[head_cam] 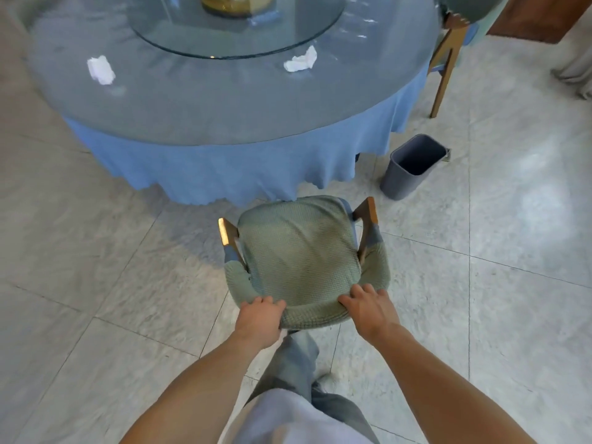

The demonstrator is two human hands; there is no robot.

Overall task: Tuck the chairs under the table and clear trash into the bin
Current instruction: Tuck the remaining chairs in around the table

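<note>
Both hands, left hand (261,315) and right hand (368,310), are curled over the backrest of the green chair (299,251) at 6 o'clock of the table (224,123), where the hanging tablecloth (208,174) could be snagged if it is pushed crookedly.

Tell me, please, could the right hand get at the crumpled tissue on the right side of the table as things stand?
Probably not yet. The right hand grips the backrest of the green chair, which stands between the person and the table; the crumpled tissue lies well in from the edge.
</note>
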